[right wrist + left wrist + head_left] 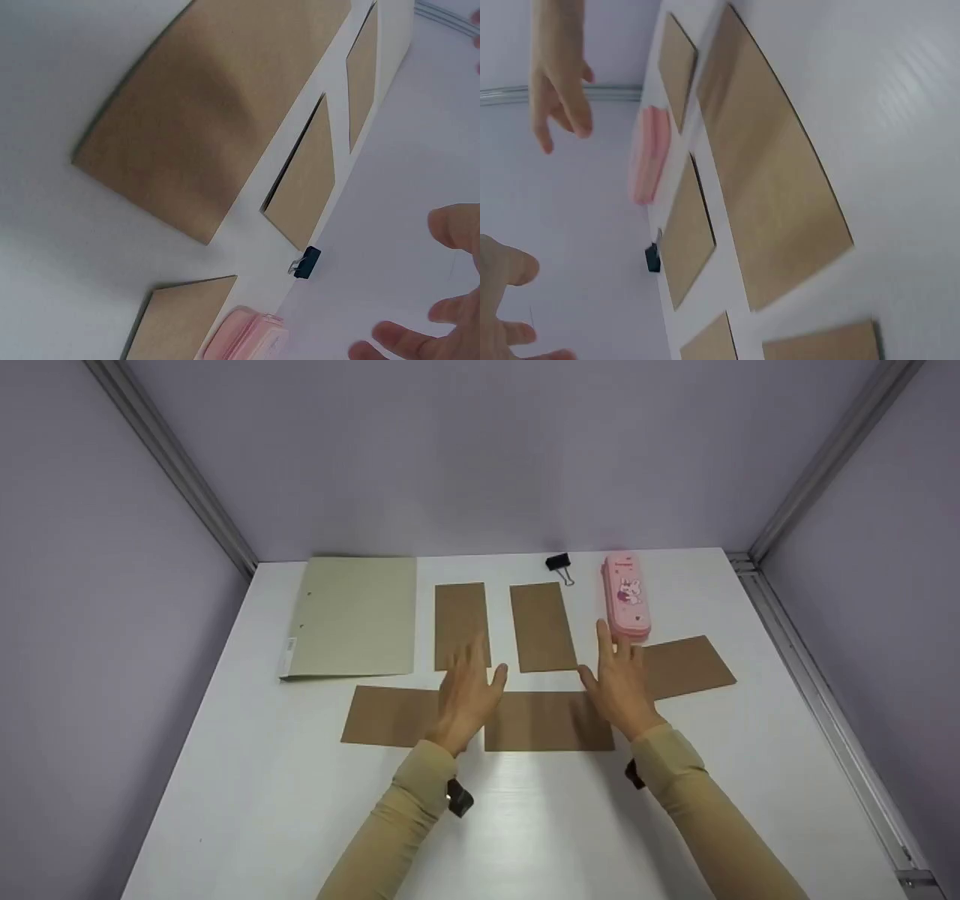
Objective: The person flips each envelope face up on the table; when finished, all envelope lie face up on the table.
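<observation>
Several flat brown rectangular boards lie spread on the white table. My left hand hovers over the gap between the lower left board and the lower middle board, fingers spread and holding nothing. Above the right end of the middle board is my right hand, also spread and without anything in it. It partly hides the right board. Two upright boards, the left one and the right one, lie farther back. Both hands appear raised off the boards in the left wrist view, and their shadows fall on the middle board.
At the back left lies a pale green folder. A black binder clip sits near the back edge, and a pink pencil case with a cartoon print lies to its right. Grey panel walls enclose the table on its back and sides.
</observation>
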The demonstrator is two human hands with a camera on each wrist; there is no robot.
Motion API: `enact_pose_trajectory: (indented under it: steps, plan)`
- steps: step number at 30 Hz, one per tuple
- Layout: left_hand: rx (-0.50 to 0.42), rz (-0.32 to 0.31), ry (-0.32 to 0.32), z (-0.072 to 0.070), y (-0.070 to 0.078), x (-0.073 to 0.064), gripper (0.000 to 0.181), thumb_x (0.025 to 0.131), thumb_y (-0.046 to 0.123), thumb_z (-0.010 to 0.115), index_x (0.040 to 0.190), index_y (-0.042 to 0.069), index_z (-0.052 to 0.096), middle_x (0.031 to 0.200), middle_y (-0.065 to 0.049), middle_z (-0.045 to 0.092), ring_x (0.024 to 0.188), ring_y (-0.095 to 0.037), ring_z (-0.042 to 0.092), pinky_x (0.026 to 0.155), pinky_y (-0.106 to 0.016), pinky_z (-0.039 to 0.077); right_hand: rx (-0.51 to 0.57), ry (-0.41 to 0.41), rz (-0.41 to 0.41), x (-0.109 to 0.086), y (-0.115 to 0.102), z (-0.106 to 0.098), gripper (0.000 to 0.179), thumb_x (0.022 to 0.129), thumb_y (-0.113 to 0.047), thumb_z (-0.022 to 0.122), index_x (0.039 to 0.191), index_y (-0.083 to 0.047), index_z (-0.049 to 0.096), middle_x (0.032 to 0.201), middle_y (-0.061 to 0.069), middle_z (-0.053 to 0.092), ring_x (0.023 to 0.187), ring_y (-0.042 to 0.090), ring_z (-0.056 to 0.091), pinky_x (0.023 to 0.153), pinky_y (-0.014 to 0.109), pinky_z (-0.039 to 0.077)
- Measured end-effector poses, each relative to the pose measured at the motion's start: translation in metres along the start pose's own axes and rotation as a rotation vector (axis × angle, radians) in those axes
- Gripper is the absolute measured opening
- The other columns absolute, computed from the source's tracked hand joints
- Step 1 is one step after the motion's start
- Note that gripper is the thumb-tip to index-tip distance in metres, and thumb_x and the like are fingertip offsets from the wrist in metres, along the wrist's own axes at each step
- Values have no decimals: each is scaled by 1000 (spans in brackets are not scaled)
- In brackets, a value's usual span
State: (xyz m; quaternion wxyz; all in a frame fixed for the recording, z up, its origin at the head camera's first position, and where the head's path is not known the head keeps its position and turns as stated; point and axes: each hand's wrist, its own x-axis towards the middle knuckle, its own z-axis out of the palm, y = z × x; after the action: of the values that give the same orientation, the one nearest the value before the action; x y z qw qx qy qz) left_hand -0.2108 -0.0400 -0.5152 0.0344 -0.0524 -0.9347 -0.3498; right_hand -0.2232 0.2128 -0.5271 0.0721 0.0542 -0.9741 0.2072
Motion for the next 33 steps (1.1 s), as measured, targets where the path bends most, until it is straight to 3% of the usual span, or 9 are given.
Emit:
enact_pose_trajectory:
  steps: [2,5,11,18,28,33]
  plan:
    - [-96,-74,-62,5,-2,-8,68,105,30,62,162,6,34,154,-21,51,142,-40,49,115,-54,48,68,-55,45,-11,0,1,85,102,-25,69,167,-6,17,147,32,39,136,54,42,106,66,47]
    - [-165,-154,-133,16,-9,-16,65,105,25,60,160,4,34,152,-23,53,139,-42,51,114,-56,47,123,-148,103,-24,1,3,85,103,-24,67,167,-6,14,147,34,37,138,54,42,102,66,50]
    - [-243,-230,-186,42,-26,-28,65,104,17,57,161,0,30,158,-28,45,148,-45,45,120,-59,42,134,-260,163,-38,5,13,87,104,-29,66,168,-8,10,155,41,37,140,59,44,102,69,50]
    - [-315,-255,-185,56,-28,-35,72,101,14,59,162,-2,24,162,-31,38,153,-49,37,123,-63,36,179,-314,237,-46,9,24,95,103,-29,67,168,-5,3,158,40,39,142,59,46,112,70,44]
    - [-337,-289,-185,60,-29,-37,73,101,20,62,162,0,28,162,-27,42,152,-46,34,124,-62,35,248,-366,308,-46,8,32,94,103,-29,63,168,-3,-1,159,40,38,147,59,40,120,68,37]
    - [-475,-317,-170,60,-30,-34,72,101,19,61,162,0,27,165,-29,35,155,-48,31,127,-62,31,321,-378,352,-45,10,31,95,103,-32,62,169,-6,-1,167,35,29,154,56,28,126,67,28]
